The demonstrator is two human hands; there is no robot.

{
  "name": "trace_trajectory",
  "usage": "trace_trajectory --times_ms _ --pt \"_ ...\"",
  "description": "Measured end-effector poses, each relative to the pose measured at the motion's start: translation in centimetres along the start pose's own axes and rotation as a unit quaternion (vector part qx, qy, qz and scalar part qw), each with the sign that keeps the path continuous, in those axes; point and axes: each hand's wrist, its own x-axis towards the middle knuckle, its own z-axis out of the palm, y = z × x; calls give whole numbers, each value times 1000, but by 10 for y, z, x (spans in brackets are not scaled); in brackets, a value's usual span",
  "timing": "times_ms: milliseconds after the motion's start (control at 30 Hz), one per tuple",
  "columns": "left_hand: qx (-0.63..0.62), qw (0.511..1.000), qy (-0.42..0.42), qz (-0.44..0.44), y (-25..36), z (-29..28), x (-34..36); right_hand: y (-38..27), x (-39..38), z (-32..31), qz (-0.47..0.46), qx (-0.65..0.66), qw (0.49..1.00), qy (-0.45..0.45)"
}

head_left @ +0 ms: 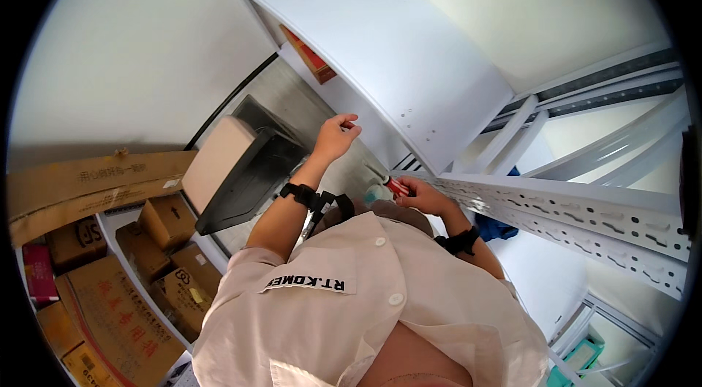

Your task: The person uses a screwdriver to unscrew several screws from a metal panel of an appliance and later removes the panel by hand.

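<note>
My left hand (337, 137) is raised over the floor beside the white shelf board. Its fingers are loosely bent and a little apart, with nothing seen in them. Close in front of my body, near the slotted white upright, my right hand (425, 197) is closed round a red-handled tool (397, 187). A thin, pale part reaches forward from that handle, but its tip is too small to make out. Several small pieces of hardware (407, 115) lie on the white shelf board (365, 36), near its close end.
A slotted white upright (585, 211) runs along my right. To my left stand a beige-and-black chair-like piece (227, 160) and shelving with cardboard boxes (121, 306). Under the board sits a red-and-orange box (311, 54). A teal item (581, 358) is at lower right.
</note>
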Motion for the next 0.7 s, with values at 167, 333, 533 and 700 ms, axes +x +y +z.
trace_trajectory --times_ms 167,333,533,700 --pt "-62 996 33 -48 -39 -43 -32 -32 37 41 -24 47 998 19" --pt "-73 988 10 -138 -74 -79 -69 -17 82 63 14 36 999 -3" --pt "-19 986 -36 -160 -94 -119 -110 18 116 102 58 9 997 43" --pt "-71 980 -40 -183 -85 -138 -132 10 118 146 9 68 997 43"
